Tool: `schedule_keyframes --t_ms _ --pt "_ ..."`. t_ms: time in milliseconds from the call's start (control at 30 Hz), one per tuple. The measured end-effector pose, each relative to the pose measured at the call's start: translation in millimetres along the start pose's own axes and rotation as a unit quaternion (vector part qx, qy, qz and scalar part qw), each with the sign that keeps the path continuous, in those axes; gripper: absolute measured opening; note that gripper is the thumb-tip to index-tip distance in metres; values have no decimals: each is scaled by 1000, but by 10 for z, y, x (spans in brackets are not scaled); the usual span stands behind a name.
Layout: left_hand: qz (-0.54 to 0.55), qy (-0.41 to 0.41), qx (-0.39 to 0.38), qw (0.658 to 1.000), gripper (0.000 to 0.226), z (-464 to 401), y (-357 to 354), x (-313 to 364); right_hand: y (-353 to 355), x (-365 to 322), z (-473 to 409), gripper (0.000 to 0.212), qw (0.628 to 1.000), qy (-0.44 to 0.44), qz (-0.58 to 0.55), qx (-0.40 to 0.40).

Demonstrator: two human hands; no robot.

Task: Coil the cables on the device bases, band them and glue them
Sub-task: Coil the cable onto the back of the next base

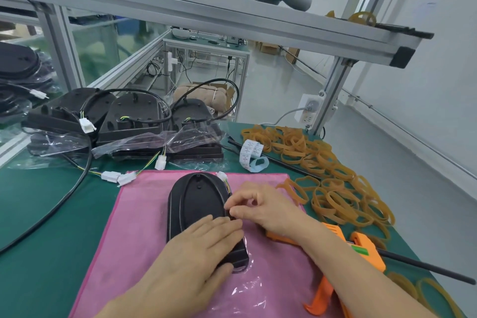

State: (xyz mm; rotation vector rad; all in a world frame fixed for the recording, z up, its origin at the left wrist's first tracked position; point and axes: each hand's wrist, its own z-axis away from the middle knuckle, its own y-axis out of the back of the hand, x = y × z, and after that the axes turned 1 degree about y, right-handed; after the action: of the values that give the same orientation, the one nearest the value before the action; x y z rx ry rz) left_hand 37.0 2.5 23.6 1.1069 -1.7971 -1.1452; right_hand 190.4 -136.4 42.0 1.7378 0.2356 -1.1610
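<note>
The device base (196, 204) lies on the pink cloth (144, 214) on the counter (51, 214), its long axis running away from the person, rounded end pointing far. The left hand (204, 245) rests flat on its near half, fingers straight. The right hand (260, 206), nearer the cable (228, 190), pinches something small at the base's right edge, just ahead of the left fingers. Loose rubber bands (335, 188) lie right of it.

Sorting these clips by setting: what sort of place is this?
Likely a factory assembly bench. A pile of rubber bands, a stack of identical black bases with loose cables, and an orange glue gun lie on a green table under an aluminium frame.
</note>
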Motion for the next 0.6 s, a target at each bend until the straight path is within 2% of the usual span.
schedule_keyframes --t_ms 133,300,333,400,433,500,533,567,600 --pt "58 -23 6 998 45 44 -47 -19 6 36 -21 9 1000 -7 13 20" --pt "144 -29 12 989 39 -56 102 -149 74 22 -122 4 994 -63 -57 -61" --pt "140 -15 9 990 41 -114 135 -171 96 10 -135 2 992 -72 -64 -87" --pt "83 -2 -14 996 44 -236 135 -188 159 48 -175 12 987 -86 -65 -122" --pt "51 1 -34 998 44 -277 110 -187 200 87 -216 14 988 -95 -53 -105" --pt "35 17 -58 998 44 -289 60 -168 312 211 -354 8 992 -114 25 38" --pt "42 24 -67 997 43 -283 41 -177 367 285 -446 5 980 -130 93 118" --pt "40 25 -70 996 42 -289 41 -187 400 341 -541 13 960 -151 166 167" --pt "40 27 -80 996 41 -302 63 -191 404 389 -636 23 941 -173 231 178"
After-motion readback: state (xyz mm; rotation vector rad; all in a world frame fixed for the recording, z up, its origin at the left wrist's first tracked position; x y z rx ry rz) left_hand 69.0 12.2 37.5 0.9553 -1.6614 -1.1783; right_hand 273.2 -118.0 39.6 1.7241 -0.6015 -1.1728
